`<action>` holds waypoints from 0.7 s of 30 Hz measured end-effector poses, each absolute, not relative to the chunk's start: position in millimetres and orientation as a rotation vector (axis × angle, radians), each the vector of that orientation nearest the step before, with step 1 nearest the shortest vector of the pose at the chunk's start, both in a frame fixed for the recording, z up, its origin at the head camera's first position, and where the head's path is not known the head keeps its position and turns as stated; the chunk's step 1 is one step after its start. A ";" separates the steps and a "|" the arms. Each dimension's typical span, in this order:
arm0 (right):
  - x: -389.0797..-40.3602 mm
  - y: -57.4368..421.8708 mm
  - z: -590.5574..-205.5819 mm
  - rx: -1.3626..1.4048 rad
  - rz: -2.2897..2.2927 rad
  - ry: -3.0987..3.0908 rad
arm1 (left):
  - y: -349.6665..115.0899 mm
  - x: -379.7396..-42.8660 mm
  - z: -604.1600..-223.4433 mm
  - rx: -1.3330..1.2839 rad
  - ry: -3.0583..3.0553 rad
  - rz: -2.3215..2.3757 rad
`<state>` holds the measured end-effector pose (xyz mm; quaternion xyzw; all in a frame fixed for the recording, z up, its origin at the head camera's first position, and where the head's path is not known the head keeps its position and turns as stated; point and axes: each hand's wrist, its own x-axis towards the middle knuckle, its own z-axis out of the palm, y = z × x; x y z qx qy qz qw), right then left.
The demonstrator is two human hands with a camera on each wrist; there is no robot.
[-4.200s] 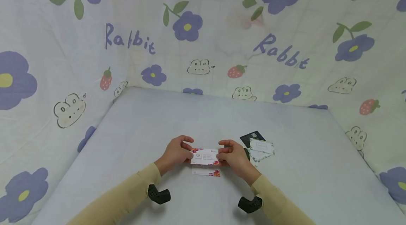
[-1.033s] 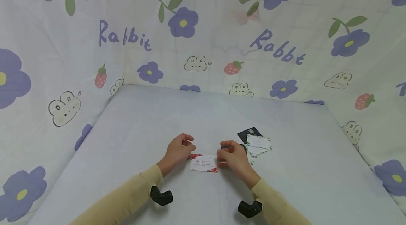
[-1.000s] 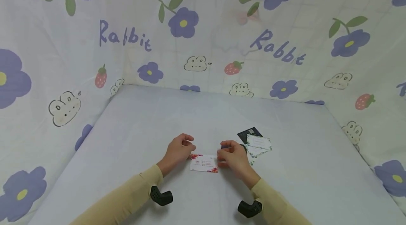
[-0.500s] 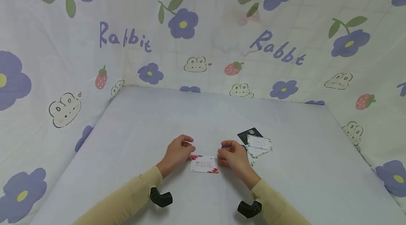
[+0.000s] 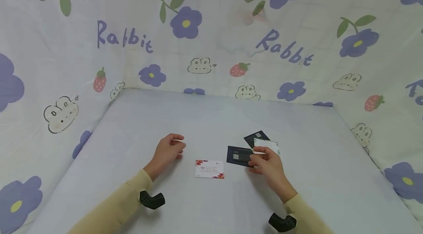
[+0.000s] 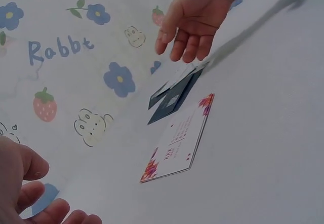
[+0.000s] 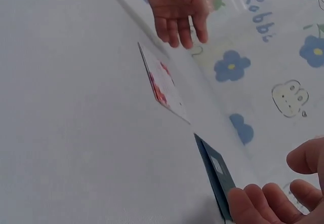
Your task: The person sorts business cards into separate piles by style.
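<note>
A person's left hand [image 5: 166,151] is hovering loosely open and empty near a red-cornered white card [image 5: 209,169] — the right hand [image 5: 272,168], fingers relaxed and ungripping, is hanging over a dark card [image 5: 240,156].

The left hand [image 5: 165,153] is moving off to the left, now hanging well apart from the red card [image 5: 209,169]. The right hand [image 5: 271,169] is shifting right, now reaching over the right end of the dark card [image 5: 238,155], whose left part is showing uncovered. It is also hiding more of the leaf cards [image 5: 264,142]. The red card, earlier raised between both hands, is now lying flat.
</note>
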<state>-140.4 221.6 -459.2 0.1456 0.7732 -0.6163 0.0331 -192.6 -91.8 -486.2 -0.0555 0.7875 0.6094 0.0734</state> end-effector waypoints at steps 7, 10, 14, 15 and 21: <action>-137.4 268.1 -461.0 0.561 -1.948 2.290 | -103.8 -191.8 -478.9 -0.181 2.303 1.885; -135.6 280.3 -460.6 0.600 -1.982 2.246 | -108.8 -191.3 -478.3 -0.194 2.260 1.928; -133.6 288.4 -459.2 0.618 -2.018 2.206 | -112.3 -192.0 -479.6 -0.223 2.216 1.958; -133.0 289.7 -459.1 0.614 -2.027 2.198 | -112.4 -192.3 -480.3 -0.228 2.212 1.957; -133.2 292.9 -460.5 0.606 -2.031 2.187 | -108.6 -191.7 -479.4 -0.223 2.221 1.946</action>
